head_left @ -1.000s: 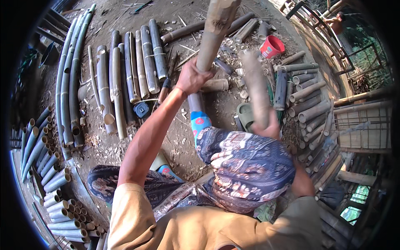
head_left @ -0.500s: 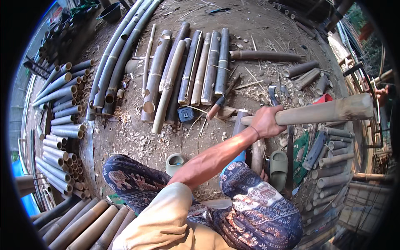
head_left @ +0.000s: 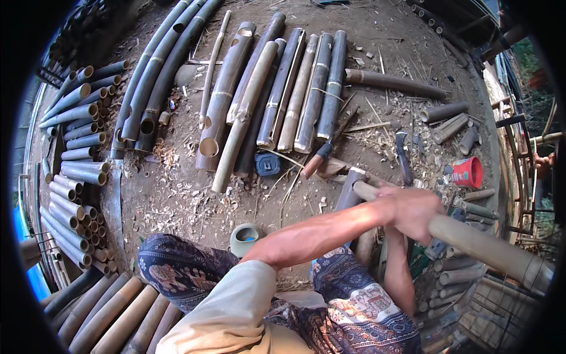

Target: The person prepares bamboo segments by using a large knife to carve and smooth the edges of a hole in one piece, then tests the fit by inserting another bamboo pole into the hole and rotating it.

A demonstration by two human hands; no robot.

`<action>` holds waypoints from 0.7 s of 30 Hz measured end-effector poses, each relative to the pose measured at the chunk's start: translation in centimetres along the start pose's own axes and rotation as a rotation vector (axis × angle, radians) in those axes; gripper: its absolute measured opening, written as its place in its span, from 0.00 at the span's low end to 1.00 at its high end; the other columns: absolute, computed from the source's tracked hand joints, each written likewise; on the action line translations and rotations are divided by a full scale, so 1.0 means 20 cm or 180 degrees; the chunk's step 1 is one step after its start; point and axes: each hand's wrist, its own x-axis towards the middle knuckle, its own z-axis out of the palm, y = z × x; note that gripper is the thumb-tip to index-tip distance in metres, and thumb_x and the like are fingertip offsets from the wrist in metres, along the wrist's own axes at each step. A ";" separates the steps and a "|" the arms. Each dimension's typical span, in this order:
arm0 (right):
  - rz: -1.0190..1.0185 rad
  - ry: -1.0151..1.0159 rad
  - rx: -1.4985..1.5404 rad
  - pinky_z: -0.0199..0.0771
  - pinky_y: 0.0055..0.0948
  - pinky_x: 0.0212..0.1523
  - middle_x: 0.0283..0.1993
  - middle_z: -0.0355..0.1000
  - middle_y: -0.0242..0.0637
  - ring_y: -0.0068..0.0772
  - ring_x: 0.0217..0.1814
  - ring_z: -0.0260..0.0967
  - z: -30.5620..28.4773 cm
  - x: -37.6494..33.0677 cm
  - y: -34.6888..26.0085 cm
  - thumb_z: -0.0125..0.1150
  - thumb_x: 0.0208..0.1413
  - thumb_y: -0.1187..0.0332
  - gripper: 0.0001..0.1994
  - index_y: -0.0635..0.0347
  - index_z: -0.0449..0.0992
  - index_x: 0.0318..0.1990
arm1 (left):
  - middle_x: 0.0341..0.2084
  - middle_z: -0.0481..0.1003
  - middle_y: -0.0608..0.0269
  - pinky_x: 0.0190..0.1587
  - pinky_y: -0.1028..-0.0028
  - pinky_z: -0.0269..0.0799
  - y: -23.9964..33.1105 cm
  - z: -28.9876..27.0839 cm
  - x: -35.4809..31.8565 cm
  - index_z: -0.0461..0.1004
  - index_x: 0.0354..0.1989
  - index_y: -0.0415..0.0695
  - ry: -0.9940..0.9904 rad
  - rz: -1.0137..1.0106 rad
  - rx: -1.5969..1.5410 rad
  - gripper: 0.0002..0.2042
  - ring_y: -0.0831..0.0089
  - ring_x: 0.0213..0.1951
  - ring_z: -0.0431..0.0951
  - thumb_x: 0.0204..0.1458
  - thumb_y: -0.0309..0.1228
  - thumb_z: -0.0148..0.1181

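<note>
Beige shirt sleeve [head_left: 224, 312]: bottom centre of the frame, on the left arm. Navy trousers with pale elephant print [head_left: 365, 307]: bottom edge, over both legs. Row of thick tan and grey bamboo tubes [head_left: 112, 312]: lower left corner, side by side.

Left hand [head_left: 415, 213]: right of centre, fingers wrapped around and clamped on a pale tan, round bamboo pole [head_left: 483, 245]. Pole slants from centre right toward the right edge; its upper-left end meets a dark grey bamboo tube [head_left: 348, 199], whether inside or against it cannot be told. Right hand [head_left: 393, 233]: largely hidden behind the left wrist; cannot tell how its fingers stand.

Grey-green slipper [head_left: 239, 243], blue showing in its opening: below centre, on brown earth ground [head_left: 177, 206] strewn with pale shavings. Stacked grey-tan bamboo lengths [head_left: 463, 275]: lower right.

Dark blue, squarish tape measure [head_left: 267, 164]: centre. Tool with brown wooden handle [head_left: 316, 160]: just right of it. Dark-bladed hand tool [head_left: 402, 158]: right of centre. Red plastic bucket [head_left: 469, 173]: right, tipped.

Stacked open-ended bamboo tubes [head_left: 82, 162]: left side. Row of grey and tan bamboo lengths, some notched [head_left: 295, 88]: upper centre. Brown bamboo length [head_left: 398, 82]: upper right, crosswise. Long dark bamboo poles [head_left: 154, 71]: upper left.
</note>
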 end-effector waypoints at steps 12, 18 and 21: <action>0.0349 0.0093 0.0195 0.71 0.31 0.44 0.45 0.69 0.40 0.29 0.45 0.69 -0.02 0.07 -0.37 0.49 0.64 0.55 0.20 0.65 0.66 0.51 | 0.47 0.72 0.38 0.54 0.64 0.70 -0.21 -0.01 -0.38 0.52 0.65 0.33 0.1345 -0.0750 -0.0137 0.48 0.50 0.48 0.76 0.45 0.55 0.66; -0.0610 -0.1057 -0.1561 0.62 0.42 0.62 0.64 0.55 0.55 0.49 0.66 0.56 0.18 0.18 -0.06 0.50 0.65 0.55 0.29 0.65 0.56 0.66 | 0.33 0.77 0.50 0.23 0.73 0.73 -0.49 -0.03 -0.70 0.59 0.58 0.36 0.2767 -0.1949 -0.0866 0.29 0.74 0.24 0.76 0.50 0.33 0.62; -0.0540 -0.0880 -0.1753 0.61 0.43 0.62 0.64 0.56 0.54 0.50 0.65 0.57 0.06 0.02 0.10 0.53 0.63 0.60 0.28 0.64 0.57 0.65 | 0.36 0.77 0.39 0.35 0.59 0.77 -0.63 -0.35 -0.87 0.60 0.55 0.34 0.2922 -0.2958 0.0590 0.28 0.53 0.33 0.80 0.49 0.35 0.60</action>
